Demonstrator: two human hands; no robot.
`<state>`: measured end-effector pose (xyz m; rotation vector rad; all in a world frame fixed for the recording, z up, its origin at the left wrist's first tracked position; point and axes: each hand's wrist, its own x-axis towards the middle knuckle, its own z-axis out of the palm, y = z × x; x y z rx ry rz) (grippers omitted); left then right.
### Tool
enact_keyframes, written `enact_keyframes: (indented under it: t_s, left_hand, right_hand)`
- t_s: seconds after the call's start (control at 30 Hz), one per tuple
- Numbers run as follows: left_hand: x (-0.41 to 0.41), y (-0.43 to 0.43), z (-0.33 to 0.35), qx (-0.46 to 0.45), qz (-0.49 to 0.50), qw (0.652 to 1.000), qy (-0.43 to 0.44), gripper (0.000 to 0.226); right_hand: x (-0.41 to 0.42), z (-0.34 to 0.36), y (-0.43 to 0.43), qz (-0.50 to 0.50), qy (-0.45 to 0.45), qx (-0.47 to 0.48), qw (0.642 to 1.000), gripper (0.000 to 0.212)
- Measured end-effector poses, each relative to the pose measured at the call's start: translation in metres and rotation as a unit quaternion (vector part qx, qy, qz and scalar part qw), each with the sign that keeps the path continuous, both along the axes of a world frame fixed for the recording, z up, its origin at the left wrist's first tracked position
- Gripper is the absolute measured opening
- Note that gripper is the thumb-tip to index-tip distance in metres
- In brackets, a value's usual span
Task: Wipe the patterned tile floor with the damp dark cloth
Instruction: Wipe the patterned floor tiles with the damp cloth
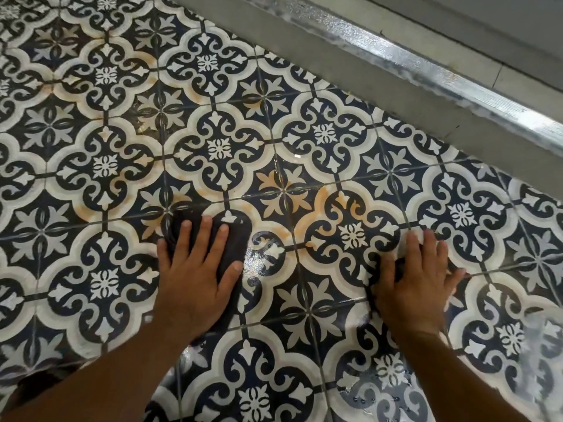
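The patterned tile floor (213,147), dark blue and cream with orange-brown stains, fills the view. A dark cloth (234,236) lies flat on it at centre left. My left hand (195,278) presses on the cloth with straight, spread fingers. My right hand (417,278) rests flat on the bare tiles to the right, fingers spread, with only its dark shadow under it. The tiles between and below the hands shine wet.
A grey ledge with a shiny metal rail (426,65) runs diagonally across the upper right, bordering the tiles. Orange stains (283,190) mark the tiles just beyond the hands. Tiled floor stretches to the left and top.
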<state>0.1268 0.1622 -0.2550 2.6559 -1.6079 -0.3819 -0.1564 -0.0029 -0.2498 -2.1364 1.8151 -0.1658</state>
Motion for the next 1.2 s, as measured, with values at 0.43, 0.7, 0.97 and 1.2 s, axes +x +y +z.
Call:
enact_keyframes:
  t_s: [0.43, 0.7, 0.97, 1.2]
  left_hand:
    - [0.019, -0.015, 0.001, 0.000, 0.062, 0.998, -0.015, 0.070]
    - [0.013, 0.026, 0.000, 0.030, -0.102, 0.994, -0.006, 0.067]
    - [0.020, -0.025, 0.003, 0.017, -0.017, 0.999, -0.026, 0.070]
    - [-0.036, -0.043, -0.001, 0.028, -0.063, 0.997, -0.021, 0.067]
  right_hand:
    - [0.028, -0.015, 0.042, 0.248, -0.062, 0.000, 0.967, 0.052]
    - [0.028, -0.016, 0.041, 0.245, -0.076, -0.016, 0.966, 0.053]
    - [0.028, -0.016, 0.041, 0.254, -0.074, -0.028, 0.964, 0.053]
    - [0.027, -0.014, 0.040, 0.249, -0.042, -0.022, 0.967, 0.053]
